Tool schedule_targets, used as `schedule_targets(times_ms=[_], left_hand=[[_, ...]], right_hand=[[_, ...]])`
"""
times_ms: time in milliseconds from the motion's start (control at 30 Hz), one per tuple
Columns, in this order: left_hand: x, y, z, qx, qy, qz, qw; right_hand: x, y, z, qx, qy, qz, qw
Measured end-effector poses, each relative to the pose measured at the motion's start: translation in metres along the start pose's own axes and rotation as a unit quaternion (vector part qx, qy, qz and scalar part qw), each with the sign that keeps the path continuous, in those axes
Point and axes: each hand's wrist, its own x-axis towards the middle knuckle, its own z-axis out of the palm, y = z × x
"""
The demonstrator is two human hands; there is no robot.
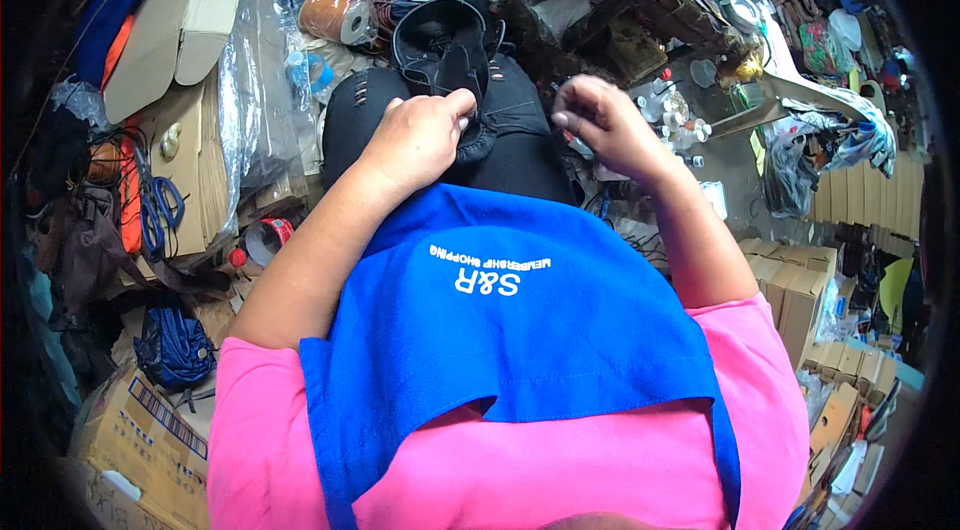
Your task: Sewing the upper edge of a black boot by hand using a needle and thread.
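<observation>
A black leather boot [440, 35] lies across my lap, its round opening facing away from me. My left hand [422, 135] is closed on the near part of the boot, with thumb and forefinger pressed at its edge. Off to the right, apart from the boot, my right hand [605, 125] is raised above my right thigh with its fingers curled in. Whatever it may hold is too small to make out. My black trousers [525, 145] and a blue apron [520, 340] lie beneath my arms.
A spool of orange-brown thread [335, 17] lies beyond my left knee. Blue-handled scissors [160, 205] hang at the left by cardboard sheets [195, 160]. Several small bottles [665, 105] stand to the right. Stacked cardboard boxes [800, 285] are at the far right.
</observation>
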Motion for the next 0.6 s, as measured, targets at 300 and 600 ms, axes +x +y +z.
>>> schedule_targets(times_ms=[300,600], left_hand=[[0.001,-0.003,0.002,0.033,0.017,0.030,0.999],[-0.011,-0.009,0.003,0.078,0.060,0.097,0.990]], right_hand=[[0.042,-0.010,-0.011,-0.297,0.069,-0.144,0.941],[0.054,-0.028,0.017,-0.397,-0.140,-0.238,0.876]])
